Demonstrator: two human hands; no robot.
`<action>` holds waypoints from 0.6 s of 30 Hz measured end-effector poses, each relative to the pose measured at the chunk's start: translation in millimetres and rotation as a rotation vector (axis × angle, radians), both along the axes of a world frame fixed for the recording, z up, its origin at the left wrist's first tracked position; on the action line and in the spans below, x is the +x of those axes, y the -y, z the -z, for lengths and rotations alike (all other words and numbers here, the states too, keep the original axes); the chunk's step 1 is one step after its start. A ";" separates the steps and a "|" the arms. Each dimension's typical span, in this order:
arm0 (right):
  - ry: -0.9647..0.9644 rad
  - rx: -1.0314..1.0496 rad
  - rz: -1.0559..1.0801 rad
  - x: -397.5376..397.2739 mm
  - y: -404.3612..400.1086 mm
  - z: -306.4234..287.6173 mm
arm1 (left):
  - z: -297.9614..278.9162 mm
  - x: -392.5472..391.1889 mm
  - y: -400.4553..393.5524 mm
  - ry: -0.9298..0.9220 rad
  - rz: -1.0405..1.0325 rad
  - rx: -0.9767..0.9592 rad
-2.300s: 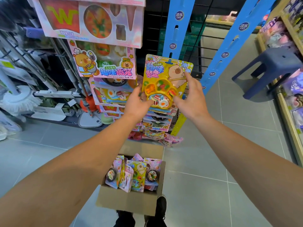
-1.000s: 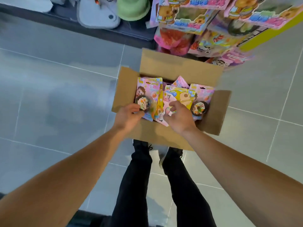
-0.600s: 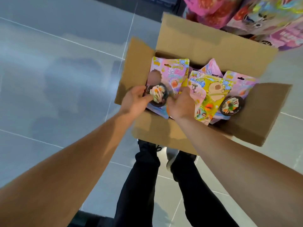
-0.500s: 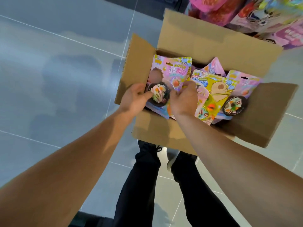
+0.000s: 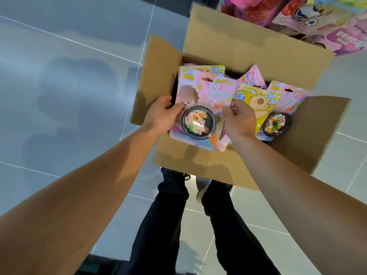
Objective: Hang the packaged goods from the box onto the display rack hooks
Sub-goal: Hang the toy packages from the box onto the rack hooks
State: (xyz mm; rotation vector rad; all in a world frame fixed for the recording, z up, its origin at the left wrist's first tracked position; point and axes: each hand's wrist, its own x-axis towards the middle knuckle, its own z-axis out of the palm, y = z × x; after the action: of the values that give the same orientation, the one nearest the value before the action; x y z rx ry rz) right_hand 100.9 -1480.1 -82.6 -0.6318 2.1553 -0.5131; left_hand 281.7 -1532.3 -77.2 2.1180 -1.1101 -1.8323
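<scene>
Pink bowl-toy pack (image 5: 200, 108), seemingly atop box (image 5: 228, 42)

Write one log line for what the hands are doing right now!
step: picking from cardboard box | left hand: holds pink toy package | right hand: pinches same package | rack: not yet hung

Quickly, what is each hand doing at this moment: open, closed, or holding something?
Left hand: closed, its grip on the left edge of the pink package.
Right hand: closed, pinching the same pink package at its right edge.
</scene>
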 end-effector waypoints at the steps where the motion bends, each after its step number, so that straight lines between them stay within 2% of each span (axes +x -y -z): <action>1: 0.026 0.008 0.011 -4.1 -2.1 -1.4 | 0.2 -3.4 -1.8 -0.023 -0.009 0.023; 9: 0.179 0.023 0.247 -22.9 -13.6 -15.3 | -14.0 -22.7 -24.9 -0.219 -0.030 0.137; 12: 0.272 0.064 0.186 -30.1 -20.4 -34.0 | -32.9 -28.1 -31.8 -0.192 -0.054 0.107; 15: 0.430 0.018 0.111 -39.0 -31.8 -72.4 | -65.4 -36.3 -33.3 -0.193 -0.075 0.061; 18: 0.487 -0.033 0.093 -50.4 -37.8 -116.5 | -110.4 -45.4 -31.8 -0.209 -0.044 0.034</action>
State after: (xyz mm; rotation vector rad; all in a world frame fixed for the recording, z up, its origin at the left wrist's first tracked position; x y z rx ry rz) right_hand 50.5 -1442.4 33.9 -0.3761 1.7211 -0.6768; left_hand 236.4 -1500.5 33.3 1.8978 -0.9827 -2.0101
